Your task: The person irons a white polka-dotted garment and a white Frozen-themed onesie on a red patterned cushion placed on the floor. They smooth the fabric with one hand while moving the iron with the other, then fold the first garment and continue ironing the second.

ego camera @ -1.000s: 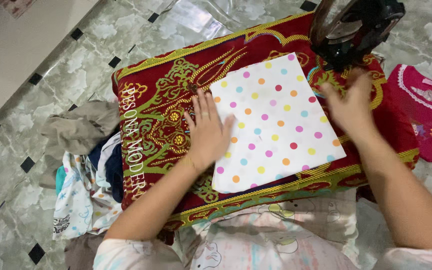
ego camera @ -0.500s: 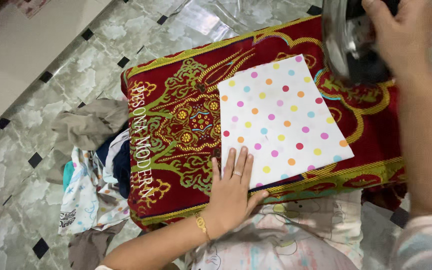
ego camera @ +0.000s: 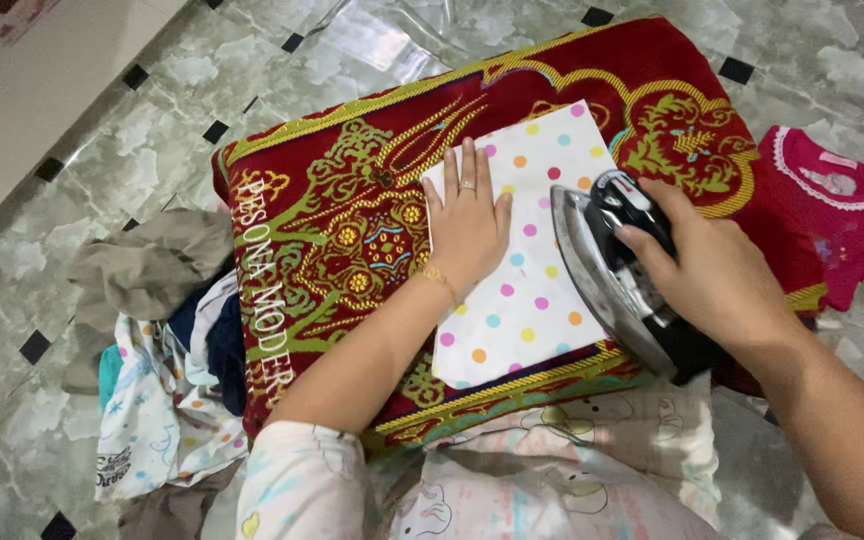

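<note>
Seen from above, a folded white polka-dot cloth (ego camera: 527, 290) lies on a red and gold patterned rug (ego camera: 352, 230) spread over a marble tile floor (ego camera: 152, 90). The left hand (ego camera: 467, 222) rests flat and open on the cloth's upper left part, fingers spread, holding nothing. The right hand (ego camera: 707, 265) is closed around the handle of a black electric iron (ego camera: 617, 265), whose metal soleplate sits tilted on the cloth's right edge. A pile of clothes (ego camera: 167, 340) lies just left of the rug, and a pink garment (ego camera: 832, 215) lies at its right.
</note>
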